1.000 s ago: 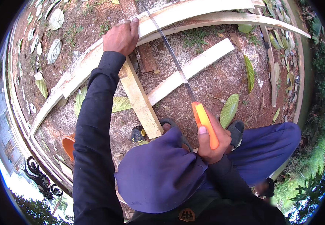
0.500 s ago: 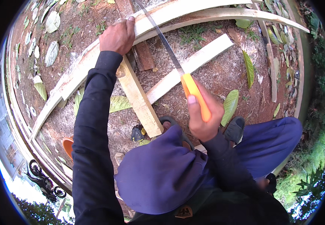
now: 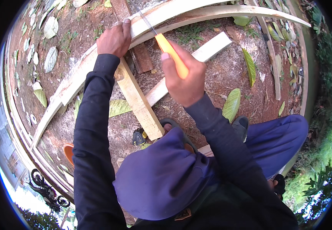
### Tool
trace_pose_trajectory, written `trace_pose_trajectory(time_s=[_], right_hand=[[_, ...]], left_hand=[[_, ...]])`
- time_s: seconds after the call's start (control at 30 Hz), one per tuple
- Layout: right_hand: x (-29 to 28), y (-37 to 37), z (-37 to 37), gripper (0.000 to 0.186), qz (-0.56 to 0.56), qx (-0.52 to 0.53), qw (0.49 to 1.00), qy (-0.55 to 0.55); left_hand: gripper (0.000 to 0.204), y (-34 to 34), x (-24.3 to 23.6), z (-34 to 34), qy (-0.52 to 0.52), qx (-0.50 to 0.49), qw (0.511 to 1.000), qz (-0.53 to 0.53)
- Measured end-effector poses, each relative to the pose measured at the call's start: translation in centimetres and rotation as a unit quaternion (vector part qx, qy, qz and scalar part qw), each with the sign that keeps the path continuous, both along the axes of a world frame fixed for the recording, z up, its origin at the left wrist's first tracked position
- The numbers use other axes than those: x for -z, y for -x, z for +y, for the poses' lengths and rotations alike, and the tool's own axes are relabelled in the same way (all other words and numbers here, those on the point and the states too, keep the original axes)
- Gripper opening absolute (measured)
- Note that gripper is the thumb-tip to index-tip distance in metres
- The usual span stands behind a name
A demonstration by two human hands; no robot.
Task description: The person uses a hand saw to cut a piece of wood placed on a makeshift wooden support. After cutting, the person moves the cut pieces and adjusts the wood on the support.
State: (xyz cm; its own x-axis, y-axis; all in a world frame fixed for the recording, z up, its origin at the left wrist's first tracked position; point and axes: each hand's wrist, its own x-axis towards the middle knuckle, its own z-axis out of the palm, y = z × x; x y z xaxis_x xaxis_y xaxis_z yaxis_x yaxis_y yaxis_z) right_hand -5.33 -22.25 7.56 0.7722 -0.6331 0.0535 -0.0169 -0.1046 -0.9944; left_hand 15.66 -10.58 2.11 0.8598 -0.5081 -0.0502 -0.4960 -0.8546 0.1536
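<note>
My left hand [image 3: 113, 39] is closed over the edge of a long pale board [image 3: 75, 76], its thumb beside the saw. My right hand [image 3: 185, 73] grips the yellow handle [image 3: 173, 55] of a handsaw, whose blade [image 3: 145, 18] lies across the board near the top of the view. A second long pale strip [image 3: 269, 15] lies alongside. Beneath the board, a short yellowish beam [image 3: 140, 104] runs down toward my foot and a reddish plank [image 3: 143, 61] sticks out. A shorter white board [image 3: 209, 50] lies diagonally on the ground.
A black-and-yellow tape measure [image 3: 138, 136] and an orange container [image 3: 68, 152] are near my knees. Thin strips [image 3: 275, 74] and large leaves [image 3: 230, 104] lie on the dirt. A two-wheeled vehicle [image 3: 47, 189] shows at the lower left, greenery at the right.
My right hand has pushed the saw up and away from me along the cut, so less blade shows below the board. My left hand stays on the board.
</note>
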Motion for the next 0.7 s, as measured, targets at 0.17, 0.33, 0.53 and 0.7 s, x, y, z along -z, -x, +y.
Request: trace_pose_trajectory(time_s=[0.17,0.33,0.53,0.7], right_hand=[[-0.2,4.2,0.7,0.035,0.029,-0.018,0.999,0.027],[-0.9,11.7,1.2,0.042,0.060,-0.036,0.996,0.053],[0.1,-2.6,-0.6,0.033,-0.008,-0.021,0.999,0.034],[-2.5,14.1,1.0,0.046,0.066,-0.075,0.993,0.061]], left_hand=[[0.064,-0.5,-0.1,0.8,0.000,-0.003,1.000,0.024],[0.062,0.6,-0.5,0.9,-0.023,-0.012,0.999,0.044],[0.063,-1.7,1.0,0.6,0.016,0.074,0.996,-0.043],[0.062,0.3,-1.0,0.6,-0.024,-0.023,0.998,0.055]])
